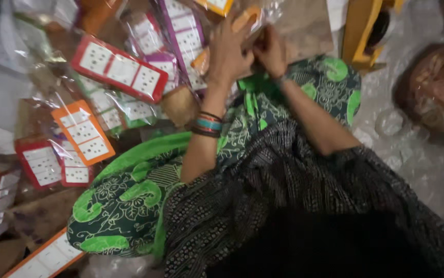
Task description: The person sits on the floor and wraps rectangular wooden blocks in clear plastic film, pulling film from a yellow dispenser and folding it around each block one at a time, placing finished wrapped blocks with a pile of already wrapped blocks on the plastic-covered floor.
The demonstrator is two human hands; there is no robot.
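**Packing a card packet at the top of the lap**

Working both hands together at about 12 o'clock of the view, we have them meeting on a small orange card in a clear plastic sleeve (247, 19). Our left hand (229, 51) is curled around it from the 9 o'clock side; our right hand (269, 49) pinches it from the 3 o'clock side, fingers bent tight. Both grips look closed on the same packet, though blur hides the fingertips.

Step in hand, as we judge it: seating or sealing the card in its sleeve. The next move would call for a steady pinch from one hand while the other frees itself, since the film is slick and crumples easily.

Surroundings: a red card of small studs (119, 68) lies at 10 o'clock, an orange-edged card (84, 133) at 9 o'clock, more sleeved cards heaped between them. Our green patterned cloth (129, 201) covers the lap at 7 o'clock. A yellow object (361, 31) stands at 1 o'clock, well apart.
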